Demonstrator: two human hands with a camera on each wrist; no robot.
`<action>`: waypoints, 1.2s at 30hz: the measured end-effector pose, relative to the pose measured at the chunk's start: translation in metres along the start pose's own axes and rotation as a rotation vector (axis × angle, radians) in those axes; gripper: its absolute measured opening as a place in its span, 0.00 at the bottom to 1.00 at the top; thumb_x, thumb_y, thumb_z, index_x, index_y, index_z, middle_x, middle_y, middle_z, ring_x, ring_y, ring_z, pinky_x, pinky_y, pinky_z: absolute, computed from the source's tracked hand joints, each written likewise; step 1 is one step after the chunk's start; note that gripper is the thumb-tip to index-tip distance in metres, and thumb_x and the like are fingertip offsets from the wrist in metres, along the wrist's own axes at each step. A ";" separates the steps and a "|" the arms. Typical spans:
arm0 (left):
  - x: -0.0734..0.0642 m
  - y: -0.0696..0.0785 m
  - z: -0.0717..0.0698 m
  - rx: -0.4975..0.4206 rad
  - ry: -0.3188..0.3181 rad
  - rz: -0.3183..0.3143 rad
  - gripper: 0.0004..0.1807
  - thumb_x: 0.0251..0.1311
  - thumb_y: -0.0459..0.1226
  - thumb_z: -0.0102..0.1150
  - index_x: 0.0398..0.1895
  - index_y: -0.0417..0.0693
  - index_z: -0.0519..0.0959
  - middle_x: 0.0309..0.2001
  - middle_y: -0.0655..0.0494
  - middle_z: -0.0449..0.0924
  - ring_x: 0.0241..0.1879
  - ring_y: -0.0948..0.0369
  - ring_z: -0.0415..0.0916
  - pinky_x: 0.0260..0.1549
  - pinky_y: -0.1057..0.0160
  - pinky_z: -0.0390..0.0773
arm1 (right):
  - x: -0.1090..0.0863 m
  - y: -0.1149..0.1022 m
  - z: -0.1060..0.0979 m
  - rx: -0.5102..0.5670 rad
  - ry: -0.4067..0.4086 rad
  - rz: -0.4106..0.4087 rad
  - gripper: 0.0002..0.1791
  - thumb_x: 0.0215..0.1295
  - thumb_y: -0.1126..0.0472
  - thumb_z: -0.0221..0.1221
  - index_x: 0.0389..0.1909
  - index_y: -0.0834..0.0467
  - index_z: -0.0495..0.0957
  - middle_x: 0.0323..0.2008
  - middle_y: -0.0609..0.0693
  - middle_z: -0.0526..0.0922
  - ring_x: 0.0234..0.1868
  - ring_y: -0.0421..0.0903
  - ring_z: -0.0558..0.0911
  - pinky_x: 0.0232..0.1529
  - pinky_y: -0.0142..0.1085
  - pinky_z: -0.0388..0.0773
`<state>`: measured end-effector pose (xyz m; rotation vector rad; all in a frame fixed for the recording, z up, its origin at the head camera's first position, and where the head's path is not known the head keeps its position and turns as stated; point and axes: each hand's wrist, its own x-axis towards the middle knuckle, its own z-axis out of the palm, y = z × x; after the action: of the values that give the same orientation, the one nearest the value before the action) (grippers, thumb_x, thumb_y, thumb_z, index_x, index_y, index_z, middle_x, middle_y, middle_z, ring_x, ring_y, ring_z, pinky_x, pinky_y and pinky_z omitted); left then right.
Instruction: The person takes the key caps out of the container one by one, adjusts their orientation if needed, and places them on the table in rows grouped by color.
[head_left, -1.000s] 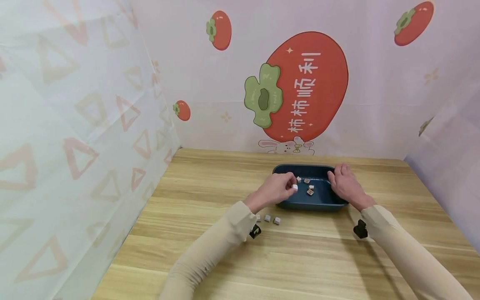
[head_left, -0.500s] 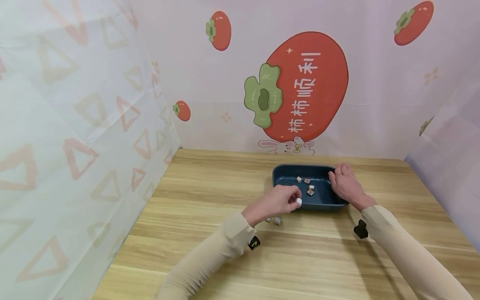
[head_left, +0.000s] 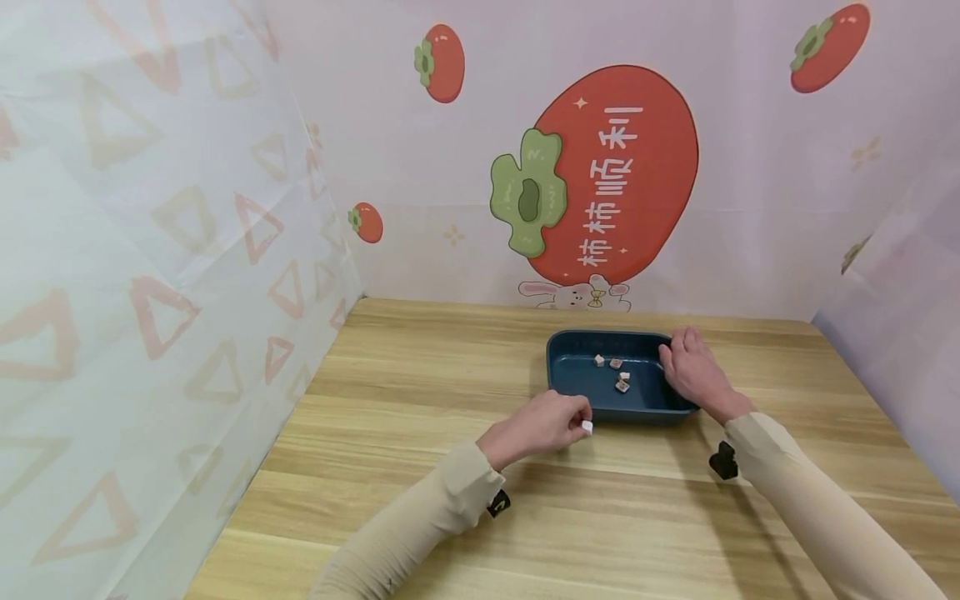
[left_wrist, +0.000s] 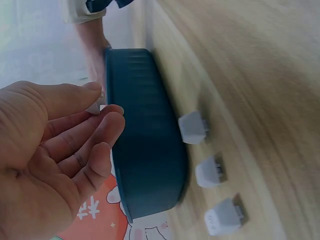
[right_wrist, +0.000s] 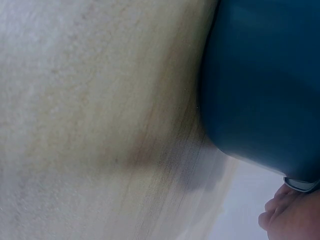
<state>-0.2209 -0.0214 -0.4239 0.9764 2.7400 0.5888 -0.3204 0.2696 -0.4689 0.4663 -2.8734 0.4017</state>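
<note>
Between thumb and index finger, my left hand point(head_left: 538, 427) pinches a small white keycap point(head_left: 587, 427) just in front of the dark blue tray point(head_left: 637, 415). In the left wrist view, this keycap is partly covered by the fingertips. Three white keycaps point(left_wrist: 209, 173) lie in a row on the wood beside the tray; the left hand hides them in the head view. Several more keycaps point(head_left: 622, 387) sit inside the tray. My right hand point(head_left: 696, 375) grips the tray's right end, its thumb over the rim; in the right wrist view mostly the tray's outer wall point(right_wrist: 265, 90) shows.
The wood-grain table point(head_left: 420, 358) extends around the tray. A printed cloth wall point(head_left: 457, 167) stands at the back, and more cloth walls point(head_left: 180, 275) close off the left and right sides.
My left hand, holding the white keycap, has come back from over the tray toward its front edge. The right hand has stayed at the tray's right end.
</note>
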 end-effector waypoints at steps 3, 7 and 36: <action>-0.001 -0.002 0.005 0.026 -0.015 -0.002 0.08 0.65 0.43 0.61 0.43 0.53 0.79 0.35 0.64 0.82 0.27 0.73 0.72 0.27 0.78 0.70 | 0.000 0.001 0.000 0.008 -0.033 0.018 0.30 0.78 0.58 0.37 0.62 0.85 0.54 0.65 0.85 0.52 0.68 0.78 0.54 0.67 0.66 0.53; -0.001 -0.002 0.011 0.035 -0.041 -0.005 0.07 0.65 0.44 0.61 0.43 0.54 0.79 0.36 0.65 0.82 0.28 0.73 0.72 0.27 0.77 0.71 | 0.001 0.001 -0.001 0.008 -0.047 0.020 0.31 0.79 0.58 0.36 0.63 0.85 0.53 0.66 0.85 0.50 0.68 0.79 0.52 0.68 0.65 0.52; 0.006 -0.015 0.037 0.314 0.045 0.084 0.05 0.64 0.45 0.62 0.36 0.57 0.81 0.34 0.67 0.83 0.32 0.69 0.72 0.42 0.70 0.66 | 0.002 0.002 -0.002 0.043 -0.094 0.054 0.34 0.79 0.55 0.33 0.66 0.84 0.48 0.69 0.84 0.45 0.71 0.77 0.49 0.70 0.64 0.49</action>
<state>-0.2237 -0.0165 -0.4637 1.1618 2.9011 0.1944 -0.3229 0.2712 -0.4669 0.4264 -2.9785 0.4630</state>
